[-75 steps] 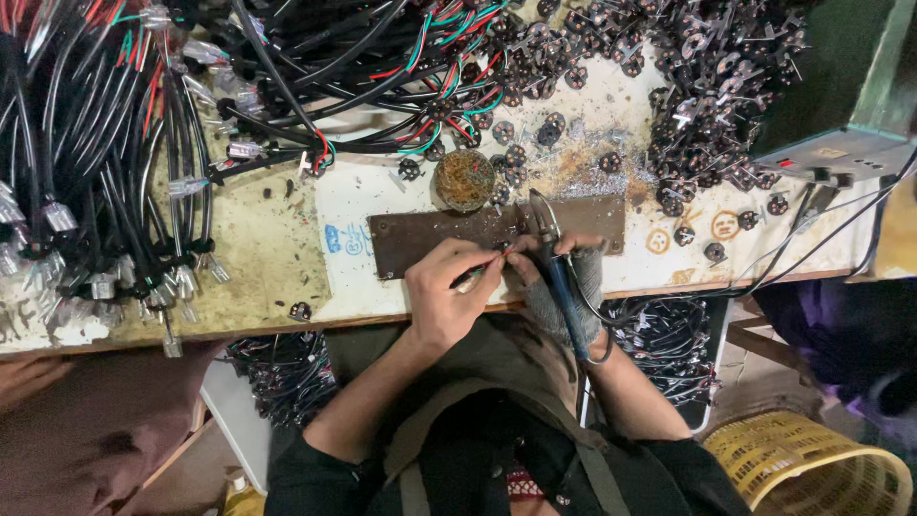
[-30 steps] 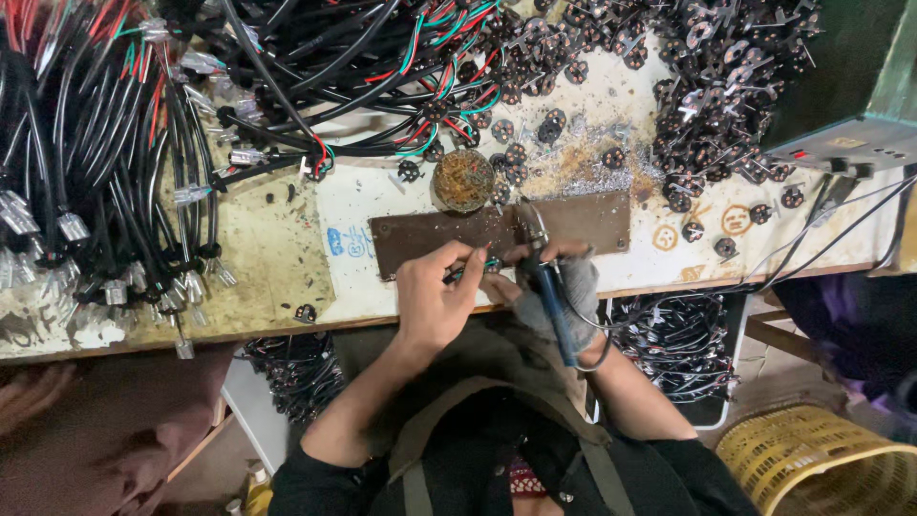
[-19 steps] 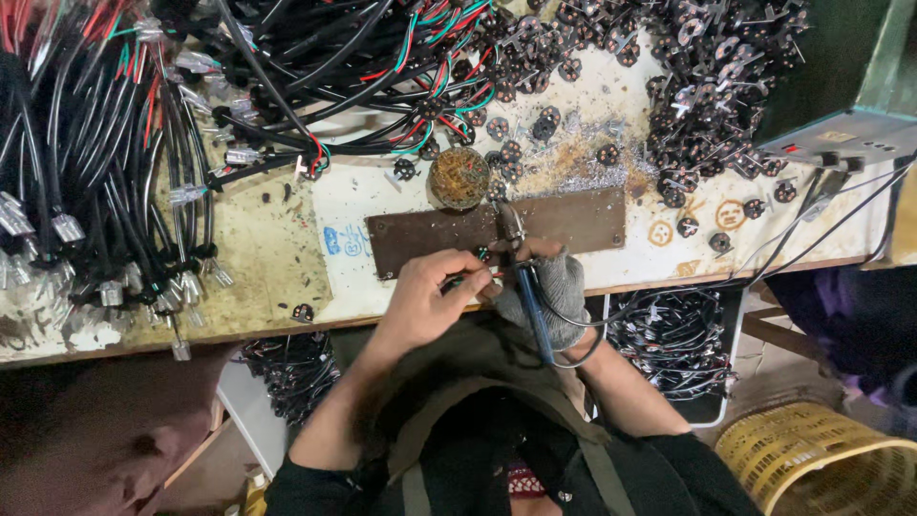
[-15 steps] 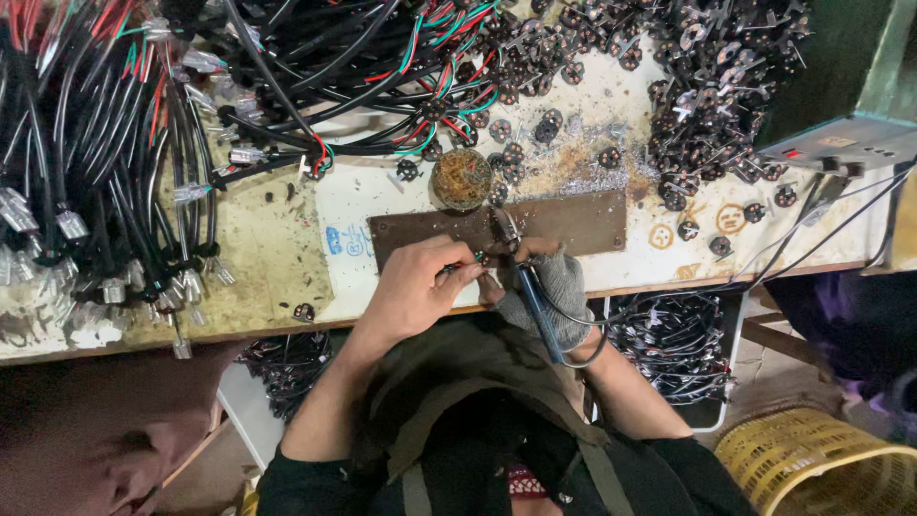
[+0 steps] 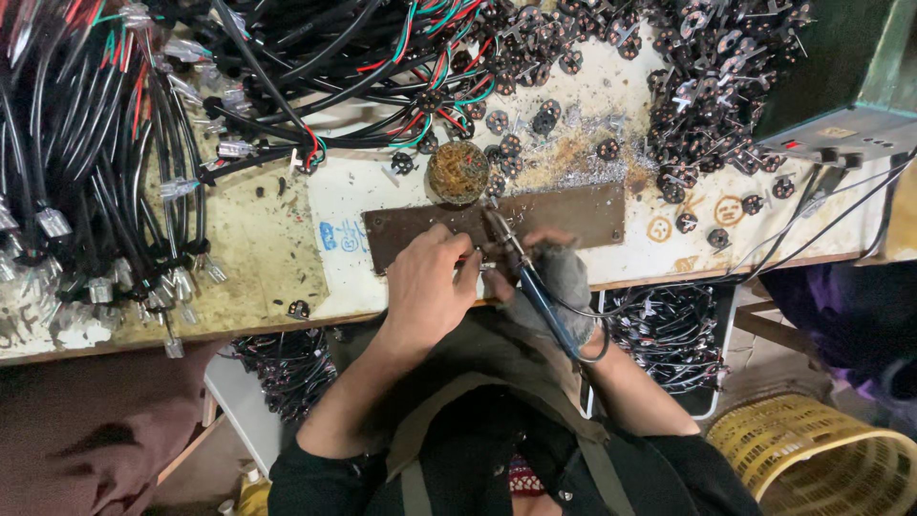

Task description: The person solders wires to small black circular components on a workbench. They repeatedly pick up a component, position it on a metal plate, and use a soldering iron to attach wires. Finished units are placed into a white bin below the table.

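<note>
**Soldering iron on small part at brown plate**

Right hand (image 5: 554,277), gloved, grip closed round the blue soldering iron (image 5: 535,287): light, stiff, hot at tip, so hold by handle. Left hand (image 5: 430,287) pinches a small part, prob. a wire end, at the brown plate's (image 5: 573,212) near edge; fiddly, light. Brass tip cleaner (image 5: 458,172) just beyond plate on the surface (image 5: 353,186).

Single head view, steeply downward from above wearer, fairly near. Faces bench (image 5: 267,258); its near edge crosses frame middle, far edge beyond top. Wearer's arms and torso fill lower centre. No second view.
</note>
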